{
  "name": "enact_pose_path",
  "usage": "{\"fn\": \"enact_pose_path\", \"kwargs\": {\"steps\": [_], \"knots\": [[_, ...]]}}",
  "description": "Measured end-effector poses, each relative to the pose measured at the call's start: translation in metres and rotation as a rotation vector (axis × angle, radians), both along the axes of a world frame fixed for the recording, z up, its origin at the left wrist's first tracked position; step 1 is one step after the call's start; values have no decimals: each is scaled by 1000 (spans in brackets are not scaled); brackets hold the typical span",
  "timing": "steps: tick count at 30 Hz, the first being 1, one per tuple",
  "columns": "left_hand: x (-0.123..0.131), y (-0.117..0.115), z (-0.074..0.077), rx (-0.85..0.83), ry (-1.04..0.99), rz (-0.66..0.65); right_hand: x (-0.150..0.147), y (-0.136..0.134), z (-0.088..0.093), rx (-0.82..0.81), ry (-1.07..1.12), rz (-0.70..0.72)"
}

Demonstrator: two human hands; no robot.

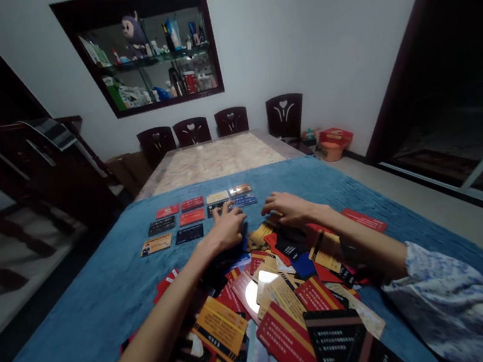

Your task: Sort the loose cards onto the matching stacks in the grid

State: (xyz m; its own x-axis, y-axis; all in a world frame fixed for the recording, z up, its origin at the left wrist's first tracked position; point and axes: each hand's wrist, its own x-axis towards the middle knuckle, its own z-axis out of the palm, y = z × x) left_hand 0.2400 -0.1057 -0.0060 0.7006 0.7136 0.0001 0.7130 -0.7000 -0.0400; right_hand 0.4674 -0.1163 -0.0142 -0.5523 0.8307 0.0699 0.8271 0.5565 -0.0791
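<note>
My left hand (229, 226) is over the near end of the laid-out cards, its fingers bent and apart. Its fingertips reach a black card (214, 207), partly covered by the hand; whether they press on it I cannot tell. My right hand (290, 207) is at the far edge of a heap of loose cards, palm down with curved, slightly parted fingers and nothing visible in them. Red, black, gold and blue cards overlap in the heap, among them a red card (287, 340) and a gold card (221, 329). My forearms hide parts of it.
Beyond the heap, cards lie in short rows, including a blue card (244, 200), a red card (191, 216) and a dark card (189, 233). A blue cloth (113, 266) covers the near table. Chairs (286, 115) stand at the far end.
</note>
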Motion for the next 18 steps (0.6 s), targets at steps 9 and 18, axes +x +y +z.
{"fn": "enact_pose_path", "kwargs": {"steps": [9,18], "knots": [[-40,-13,4,-125,66,35,-50,-10,-2,-4,-27,112],[-61,-11,3,-247,74,37,-80,-19,2,-96,-80,130]]}}
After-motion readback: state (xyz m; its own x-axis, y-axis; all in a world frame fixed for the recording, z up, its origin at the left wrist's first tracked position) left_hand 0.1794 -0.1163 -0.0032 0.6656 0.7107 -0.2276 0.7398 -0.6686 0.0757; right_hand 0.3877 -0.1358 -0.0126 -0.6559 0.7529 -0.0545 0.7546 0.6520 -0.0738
